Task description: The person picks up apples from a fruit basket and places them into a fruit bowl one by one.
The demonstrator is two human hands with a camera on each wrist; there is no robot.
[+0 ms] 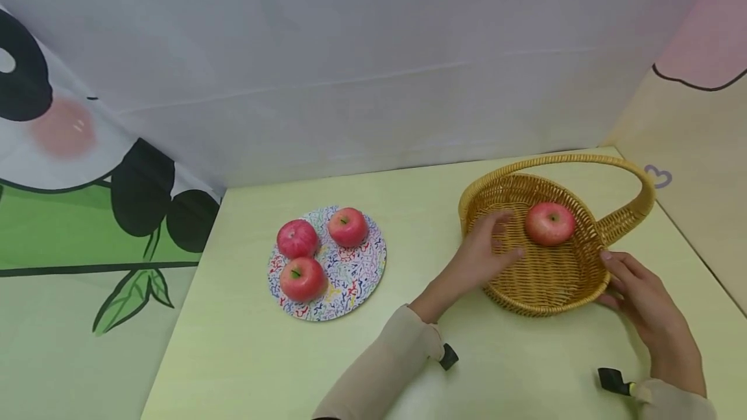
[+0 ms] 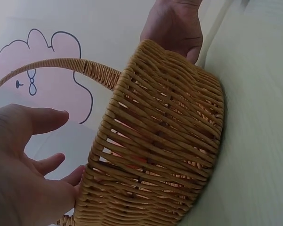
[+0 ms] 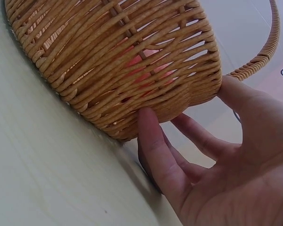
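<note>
A golden wicker basket (image 1: 543, 310) with a tall arched handle stands on the table, and one red apple (image 1: 550, 223) lies inside it. My left hand (image 1: 481, 251) reaches over the basket's near left rim with its fingers spread and nothing in its grasp. Beside the basket's right side, my right hand (image 1: 644, 300) touches the rim and outer wall with extended fingertips (image 3: 150, 120). In the left wrist view, the basket's woven side (image 2: 150, 136) hides most of the apple.
On the table's left, a round patterned plate (image 1: 350, 290) bears a red apple (image 1: 303, 279), another apple (image 1: 347, 227) and a pinkish-red ribbed round fruit (image 1: 297, 238). A pale cloth wall (image 1: 362, 83) rises behind the table (image 1: 233, 355), and a printed panel (image 1: 700, 167) borders the right.
</note>
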